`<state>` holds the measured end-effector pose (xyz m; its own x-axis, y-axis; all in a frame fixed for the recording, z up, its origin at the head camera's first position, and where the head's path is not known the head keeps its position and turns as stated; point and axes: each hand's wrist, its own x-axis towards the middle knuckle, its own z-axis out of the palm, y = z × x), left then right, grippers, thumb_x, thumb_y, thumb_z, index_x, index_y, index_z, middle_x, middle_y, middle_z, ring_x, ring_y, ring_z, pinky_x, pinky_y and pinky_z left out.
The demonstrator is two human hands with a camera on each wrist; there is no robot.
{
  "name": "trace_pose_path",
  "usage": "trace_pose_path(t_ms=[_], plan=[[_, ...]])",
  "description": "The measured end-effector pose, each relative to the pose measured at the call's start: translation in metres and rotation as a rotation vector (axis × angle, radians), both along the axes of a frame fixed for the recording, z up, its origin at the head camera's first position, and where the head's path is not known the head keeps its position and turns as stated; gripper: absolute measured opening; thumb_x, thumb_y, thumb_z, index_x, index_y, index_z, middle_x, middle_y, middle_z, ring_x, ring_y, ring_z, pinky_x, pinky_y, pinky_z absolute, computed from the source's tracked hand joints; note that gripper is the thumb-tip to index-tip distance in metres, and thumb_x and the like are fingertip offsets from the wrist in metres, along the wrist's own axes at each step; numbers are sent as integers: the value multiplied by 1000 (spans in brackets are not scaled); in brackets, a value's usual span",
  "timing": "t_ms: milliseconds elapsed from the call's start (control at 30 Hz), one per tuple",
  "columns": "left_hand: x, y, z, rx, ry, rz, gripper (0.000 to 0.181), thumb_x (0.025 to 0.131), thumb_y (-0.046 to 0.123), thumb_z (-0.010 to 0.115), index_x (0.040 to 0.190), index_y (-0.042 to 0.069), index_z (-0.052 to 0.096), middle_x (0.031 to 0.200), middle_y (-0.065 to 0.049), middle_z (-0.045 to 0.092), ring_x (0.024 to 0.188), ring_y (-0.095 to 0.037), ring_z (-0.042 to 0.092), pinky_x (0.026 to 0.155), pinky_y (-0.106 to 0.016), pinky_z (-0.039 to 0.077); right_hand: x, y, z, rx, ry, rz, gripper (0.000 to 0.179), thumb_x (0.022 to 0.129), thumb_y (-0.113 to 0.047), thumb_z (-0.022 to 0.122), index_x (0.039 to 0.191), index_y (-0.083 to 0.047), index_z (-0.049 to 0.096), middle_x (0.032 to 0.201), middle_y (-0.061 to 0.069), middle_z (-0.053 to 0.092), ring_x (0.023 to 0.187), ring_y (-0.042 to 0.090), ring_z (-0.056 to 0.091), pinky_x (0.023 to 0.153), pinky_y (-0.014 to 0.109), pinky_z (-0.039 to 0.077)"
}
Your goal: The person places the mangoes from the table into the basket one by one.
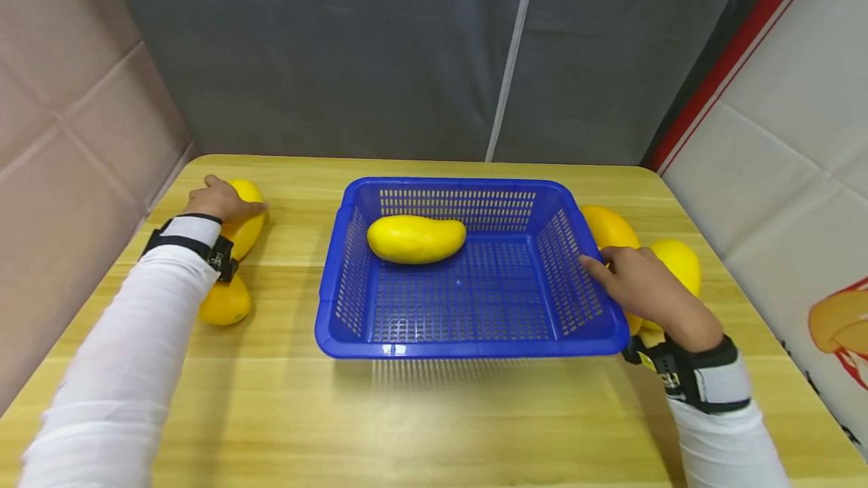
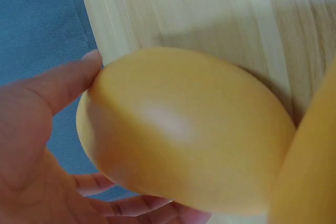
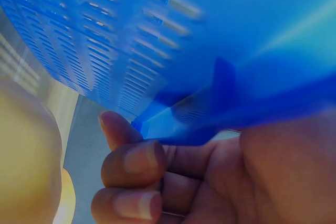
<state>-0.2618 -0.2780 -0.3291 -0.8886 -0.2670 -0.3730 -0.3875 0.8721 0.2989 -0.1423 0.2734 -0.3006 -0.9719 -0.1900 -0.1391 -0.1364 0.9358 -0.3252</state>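
At the far left of the table my left hand point(image 1: 220, 202) grips a yellow mango point(image 1: 249, 228), thumb at one side and fingers curled under the other in the left wrist view. Close to that one lies a second mango point(image 1: 227, 302), partly behind the wrist strap. My right hand point(image 1: 654, 288) holds the right rim of a blue plastic basket point(image 1: 471, 349), the thumb over the edge and the fingers curled beneath it in the right wrist view. One long yellow mango point(image 1: 415, 239) lies inside the basket, toward its back left.
Beyond the basket's right side, partly hidden by my right hand, are several more mangoes, among them an orange-yellow mango point(image 1: 608, 227) and a brighter mango point(image 1: 681, 263). Grey cloth point(image 1: 339, 51) hangs behind the wooden table point(image 1: 285, 413), with pale walls at both sides.
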Motion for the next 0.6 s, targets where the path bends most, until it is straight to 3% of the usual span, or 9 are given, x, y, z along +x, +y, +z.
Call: trace_pose_path(t_ms=[200,367,500,600], plan=[[-3,3,-6,-14,8,-30,103,88,44,59,136,-18,-7,115,-47,34,109,-53,39,95,-60,35,1,0,0,13,19,1,43,101,-38,45,82,-2,56,55,1,50,45,15,48,45,28,36],[-7,3,-10,-36,33,-55,107,85,41,65,139,-16,-8,117,-48,31,109,-56,37,95,-62,33,0,-1,0,14,11,-6,43,101,-39,45,83,-2,56,56,1,50,45,16,48,45,28,36],[-9,7,-10,-66,98,-76,104,83,39,66,139,-18,-1,117,-47,32,107,-58,38,92,-63,35,0,-1,0,19,21,0,43,101,-38,44,81,-3,56,55,1,49,46,16,48,46,28,36],[-12,15,-3,-102,180,-101,96,82,36,67,136,-19,10,112,-45,36,103,-58,42,87,-63,38,0,-1,0,22,34,5,43,101,-38,44,79,-4,56,55,0,49,46,16,47,47,29,35]])
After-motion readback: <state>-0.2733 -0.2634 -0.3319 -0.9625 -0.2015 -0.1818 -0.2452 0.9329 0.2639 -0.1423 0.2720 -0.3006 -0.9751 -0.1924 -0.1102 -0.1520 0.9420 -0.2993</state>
